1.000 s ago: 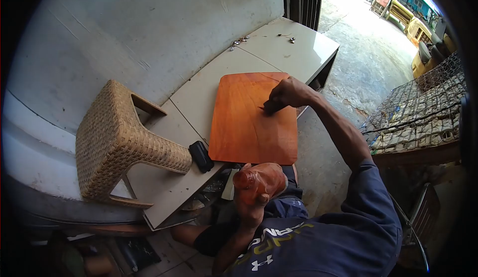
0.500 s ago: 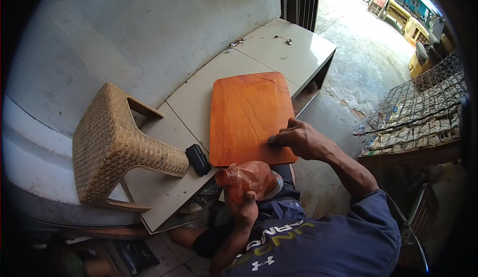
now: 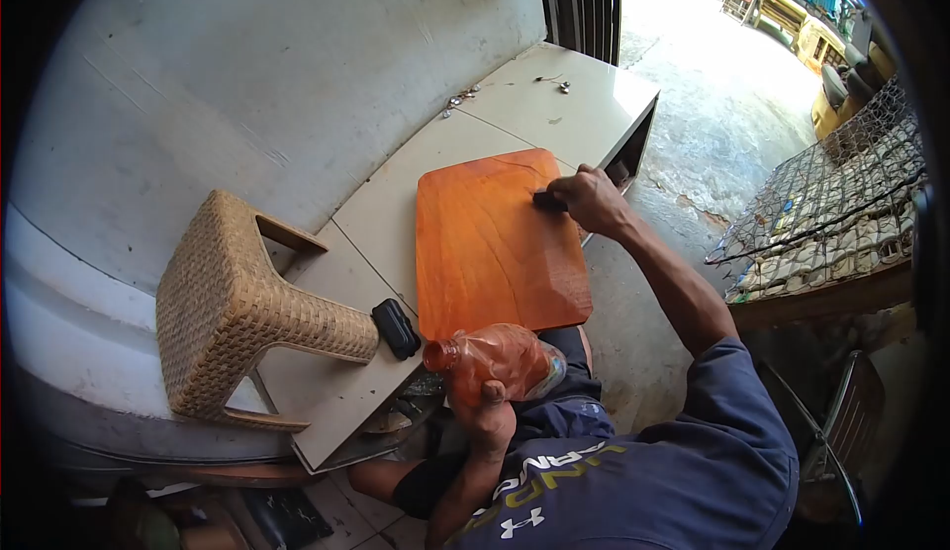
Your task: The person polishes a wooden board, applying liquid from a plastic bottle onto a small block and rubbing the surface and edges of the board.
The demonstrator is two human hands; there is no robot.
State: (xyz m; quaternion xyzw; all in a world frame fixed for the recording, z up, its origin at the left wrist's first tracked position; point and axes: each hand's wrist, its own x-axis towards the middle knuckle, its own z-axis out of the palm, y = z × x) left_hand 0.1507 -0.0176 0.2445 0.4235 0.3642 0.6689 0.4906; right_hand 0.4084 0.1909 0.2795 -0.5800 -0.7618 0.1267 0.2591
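1. Tan woven stool [image 3: 223, 303] with rounded corners, tipped on its side; its legs point right over the bench.
2. White scuffed wall [image 3: 297, 75], rising behind the stool.
3. Pale glossy tiled bench [image 3: 381, 224], running obliquely from the lower left to the upper right, with dark seams and small bits of debris along its far part.
4. Black oblong case [image 3: 396, 328], lying on the bench between a stool leg and the board.
5. Left hand [image 3: 483, 419], wrapped around the bottle, thumb pressed against its side.
6. Reddish-stained transparent plastic bottle [image 3: 500, 360], held strongly tilted beside the board's near edge, its uncapped mouth toward the left.
7. Orange-brown wooden board [image 3: 500, 243], flat with rounded corners and visible grain, centrally placed; its far part overlies the bench, and its near edge reaches the person's lap.
8. Small dark pad [image 3: 547, 200], against the board's upper face near the right edge.
9. Right hand [image 3: 591, 202], fingers drawn together, pinching the pad; the exact placement of each fingertip cannot be told.
10. Navy printed shirt [image 3: 633, 476], covering the person's torso and right upper arm.
11. Black wire mesh [image 3: 841, 184], well apart from the board, above pale stacked pieces that are too small to identify.
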